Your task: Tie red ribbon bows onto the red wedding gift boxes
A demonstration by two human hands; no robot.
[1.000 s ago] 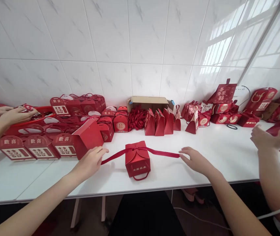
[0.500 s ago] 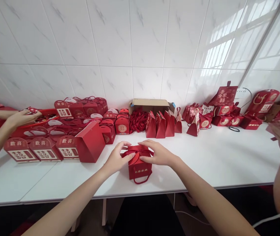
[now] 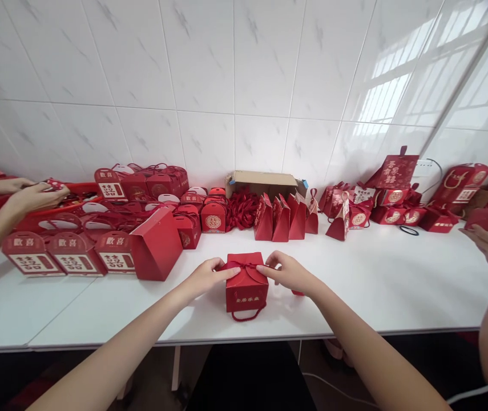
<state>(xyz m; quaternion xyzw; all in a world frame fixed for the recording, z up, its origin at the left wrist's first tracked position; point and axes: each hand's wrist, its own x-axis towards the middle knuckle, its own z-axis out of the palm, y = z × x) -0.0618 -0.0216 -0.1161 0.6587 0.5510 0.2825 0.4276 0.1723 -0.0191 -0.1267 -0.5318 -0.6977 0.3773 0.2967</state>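
Note:
A small red gift box (image 3: 247, 294) with gold lettering stands upright on the table in front of me, its rope handle (image 3: 249, 315) hanging at the front. Across its lid runs a dark red ribbon (image 3: 249, 265), crossed or knotted at the middle. My left hand (image 3: 208, 278) pinches the ribbon at the left of the lid, thumb on top. On the other side my right hand (image 3: 285, 270) closes thumb and finger on the ribbon's right part. A red piece shows under the right hand, probably the ribbon's end.
Rows of red boxes (image 3: 72, 254) stand at the left. Behind are a cardboard carton (image 3: 265, 178), loose ribbons (image 3: 244, 210) and several triangular boxes (image 3: 281, 217). A co-worker's hands (image 3: 33, 197) are over a red basin (image 3: 83, 188); another person's hand (image 3: 486, 245) is at the right.
My hands have drawn slightly apart, from over the lid to its two sides, pulling the ribbon flatter and tighter. More of the lid shows now.

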